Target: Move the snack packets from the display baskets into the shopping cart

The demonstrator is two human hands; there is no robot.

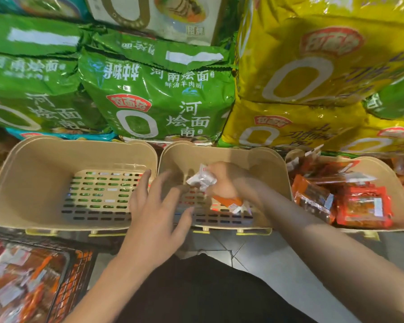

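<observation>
Three beige display baskets stand in a row. Inside the middle basket (pixel 273 164) my right hand (pixel 229 180) grips a bunch of small white and orange snack packets (pixel 202 179). My left hand (pixel 156 203) hovers over the rim between the left basket (pixel 21 173) and the middle one, fingers spread and holding nothing. The left basket shows only its slotted floor. In the right basket (pixel 401 206) lie several red and orange snack packets (pixel 362 206). At the bottom left the black wire shopping cart (pixel 77 271) holds many of the same packets.
Large green noodle bags (pixel 156 99) and yellow noodle bags (pixel 313 66) are stacked close behind the baskets. Grey floor tiles (pixel 254 250) show below the basket fronts. My dark clothing fills the bottom centre.
</observation>
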